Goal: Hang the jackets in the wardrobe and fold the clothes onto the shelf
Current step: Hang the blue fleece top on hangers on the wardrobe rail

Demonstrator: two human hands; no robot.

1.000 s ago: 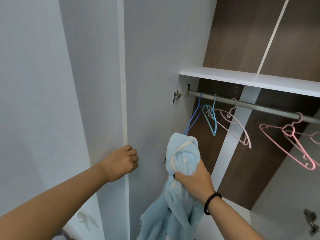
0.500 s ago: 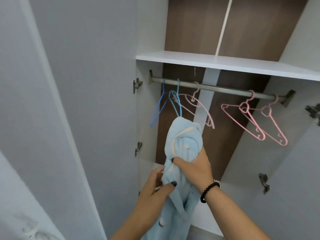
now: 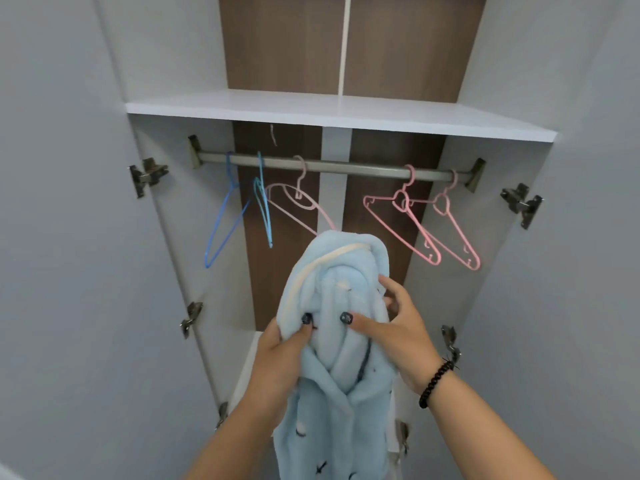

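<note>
Holding a light blue fleece jacket [image 3: 332, 358] up in front of the open wardrobe, you have both hands on it. Its long axis runs vertical: bunched collar end points up toward the rail, body hangs straight down and out of view at the bottom edge. Small dark marks dot the lower fabric, and a cream trim line curves over the top left of the bundle.

Your left hand [image 3: 277, 362] grips the left side of the jacket, fingers [image 3: 304, 322] curled into the fleece with the thumb pressed on the front. Your right hand [image 3: 398, 327] holds the right side, thumb on the front and the other fingers wrapped round the edge behind. A black bead bracelet [image 3: 436, 382] sits on the right wrist.

Jacket top sits just below the metal rail [image 3: 346, 166], in front of the middle of the wardrobe, not touching the rail. On the rail: two blue hangers [image 3: 242, 209] at left, a pale pink hanger [image 3: 301, 206] just beside them, partly hidden behind the jacket top, and two pink hangers [image 3: 433, 223] at right, overlapping each other. White shelf [image 3: 311, 109] spans above the rail. Both doors stand open, metal hinges [image 3: 147, 174] showing on each side.
</note>
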